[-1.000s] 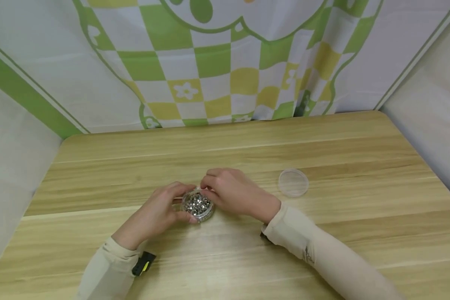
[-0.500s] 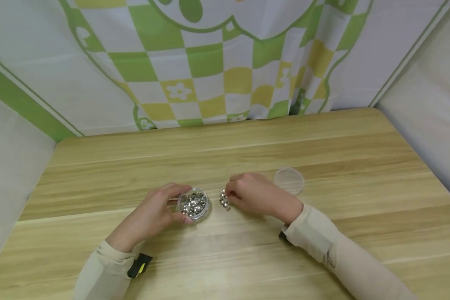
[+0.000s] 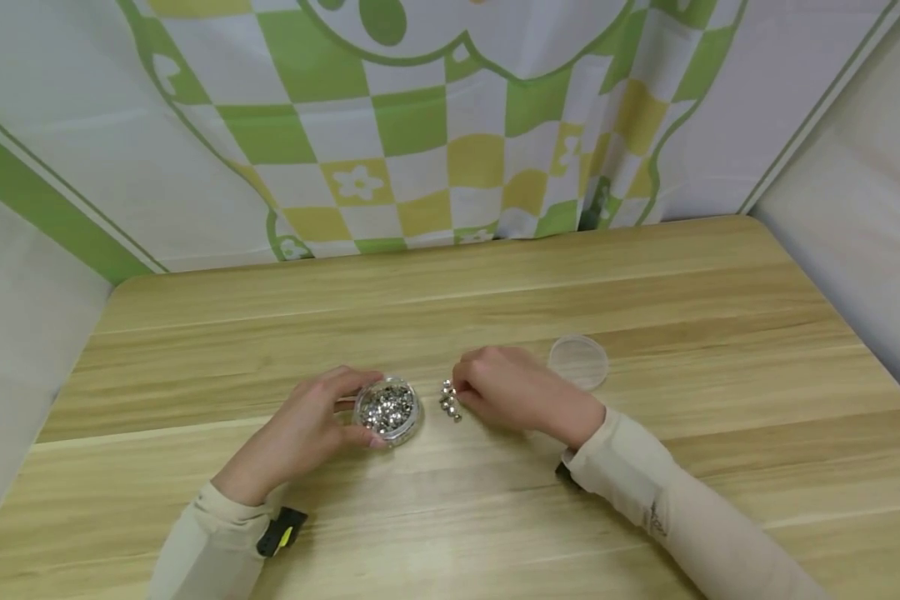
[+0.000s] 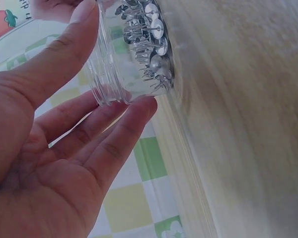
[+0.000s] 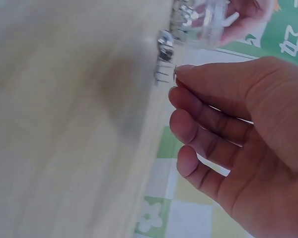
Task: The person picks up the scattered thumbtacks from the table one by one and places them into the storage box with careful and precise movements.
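My left hand [image 3: 300, 429] grips a clear round plastic jar [image 4: 107, 64] from its left side, thumb in front and fingers behind. Silver thumbtacks [image 3: 387, 407] fill the lower part of the jar, which stands upright on the table. To the right of the jar, a small cluster of loose thumbtacks [image 3: 448, 402] lies on the wood. Right at that cluster is my right hand [image 3: 521, 392]. In the right wrist view, its thumb and forefinger pinch a thumbtack [image 5: 175, 74], while the other fingers curl loosely below.
A clear round lid [image 3: 579, 362] lies flat on the wooden table [image 3: 450, 525], just behind and right of my right hand. A green, yellow and white checked curtain [image 3: 420, 125] hangs along the table's back edge.
My right hand has moved right, from the jar's rim to the table, where a cluster of thumbtacks now lies. The left hand keeps its grip on the jar. Over the last half second little differs.
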A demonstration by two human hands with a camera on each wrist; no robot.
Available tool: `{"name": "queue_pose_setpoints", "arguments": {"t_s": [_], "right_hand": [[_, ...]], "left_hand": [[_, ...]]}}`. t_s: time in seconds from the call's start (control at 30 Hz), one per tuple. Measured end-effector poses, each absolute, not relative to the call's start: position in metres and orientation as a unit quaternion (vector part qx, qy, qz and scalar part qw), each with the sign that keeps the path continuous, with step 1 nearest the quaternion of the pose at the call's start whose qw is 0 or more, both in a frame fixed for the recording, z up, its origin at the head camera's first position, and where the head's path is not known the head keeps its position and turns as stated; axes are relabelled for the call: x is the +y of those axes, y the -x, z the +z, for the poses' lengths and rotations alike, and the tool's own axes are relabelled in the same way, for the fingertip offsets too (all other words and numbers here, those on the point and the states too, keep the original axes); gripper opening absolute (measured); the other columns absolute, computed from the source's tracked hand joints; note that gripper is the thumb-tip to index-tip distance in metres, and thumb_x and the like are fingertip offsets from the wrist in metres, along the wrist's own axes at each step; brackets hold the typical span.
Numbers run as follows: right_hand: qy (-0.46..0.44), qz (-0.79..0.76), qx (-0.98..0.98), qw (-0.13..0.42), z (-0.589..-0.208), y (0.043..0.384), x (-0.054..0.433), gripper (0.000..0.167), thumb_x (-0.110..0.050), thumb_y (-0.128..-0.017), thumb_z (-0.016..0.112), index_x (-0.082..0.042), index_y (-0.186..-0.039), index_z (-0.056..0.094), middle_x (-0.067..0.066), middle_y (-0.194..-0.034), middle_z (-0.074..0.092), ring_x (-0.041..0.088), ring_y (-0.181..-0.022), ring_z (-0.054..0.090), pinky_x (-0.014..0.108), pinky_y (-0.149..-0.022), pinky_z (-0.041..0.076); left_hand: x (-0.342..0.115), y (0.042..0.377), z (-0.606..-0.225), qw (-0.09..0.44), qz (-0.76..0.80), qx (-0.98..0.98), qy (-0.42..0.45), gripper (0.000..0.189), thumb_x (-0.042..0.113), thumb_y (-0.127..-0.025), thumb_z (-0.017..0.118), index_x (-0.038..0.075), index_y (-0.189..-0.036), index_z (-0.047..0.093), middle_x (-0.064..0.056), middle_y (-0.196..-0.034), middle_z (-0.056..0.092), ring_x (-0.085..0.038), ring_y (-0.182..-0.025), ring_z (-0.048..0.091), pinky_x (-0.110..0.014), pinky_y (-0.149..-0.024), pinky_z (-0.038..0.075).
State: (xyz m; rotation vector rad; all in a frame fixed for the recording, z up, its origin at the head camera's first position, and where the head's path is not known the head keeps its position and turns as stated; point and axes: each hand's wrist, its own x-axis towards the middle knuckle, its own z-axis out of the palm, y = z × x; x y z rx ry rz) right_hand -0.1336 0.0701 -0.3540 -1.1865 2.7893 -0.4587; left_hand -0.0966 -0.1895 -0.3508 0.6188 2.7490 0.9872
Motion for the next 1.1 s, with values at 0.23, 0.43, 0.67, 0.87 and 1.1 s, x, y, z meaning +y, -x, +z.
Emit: {"name": "queue_pose_setpoints", "arguments": {"t_s": [0.23,0.43,0.67,0.87,1.1], "right_hand": [[0.412,-0.162,0.897,-0.003,-0.336,0.133,0.049,0.011,-0.015,-0.094,0.061,-0.016,-0.086,0.069,-0.006,-0.082,0.065,0.006,-0.07,0.057,0.022,-0.063,0.051],[0.441,-0.164,0.882,-0.007,-0.33,0.128,0.021,0.012,-0.019,-0.096,0.059,-0.016,-0.089,0.07,-0.006,-0.082,0.065,0.006,-0.068,0.055,0.023,-0.062,0.05],[0.446,-0.157,0.881,0.013,-0.331,0.124,0.008,0.013,-0.019,-0.095,0.06,-0.019,-0.084,0.067,-0.008,-0.081,0.062,0.005,-0.068,0.053,0.022,-0.06,0.047],[0.447,-0.152,0.881,0.028,-0.331,0.125,0.007,0.008,-0.022,-0.094,0.063,-0.019,-0.094,0.07,-0.007,-0.087,0.064,0.005,-0.072,0.056,0.025,-0.064,0.051],[0.431,-0.163,0.887,0.024,-0.334,0.132,0.026,0.011,-0.02,-0.095,0.061,-0.016,-0.096,0.072,-0.005,-0.088,0.066,0.007,-0.074,0.058,0.026,-0.069,0.053]], "left_hand": [[-0.192,0.096,-0.349,0.085,0.336,0.916,-0.201,0.072,0.023,-0.064,0.088,0.002,-0.127,0.061,-0.01,-0.115,0.068,-0.028,-0.106,0.066,-0.046,-0.094,0.056],[-0.19,0.098,-0.35,0.093,0.344,0.91,-0.211,0.07,0.022,-0.068,0.087,0.004,-0.129,0.06,-0.009,-0.117,0.067,-0.027,-0.109,0.065,-0.043,-0.096,0.056],[-0.19,0.098,-0.351,0.092,0.338,0.912,-0.214,0.061,0.023,-0.068,0.087,0.009,-0.124,0.064,-0.005,-0.115,0.068,-0.026,-0.109,0.065,-0.042,-0.095,0.056],[-0.192,0.097,-0.351,0.083,0.333,0.914,-0.218,0.064,0.023,-0.067,0.087,0.009,-0.125,0.063,-0.005,-0.115,0.068,-0.025,-0.108,0.065,-0.043,-0.094,0.056],[-0.191,0.097,-0.352,0.086,0.337,0.913,-0.212,0.069,0.02,-0.066,0.087,0.002,-0.127,0.061,-0.01,-0.114,0.068,-0.027,-0.106,0.066,-0.043,-0.094,0.056]]}}
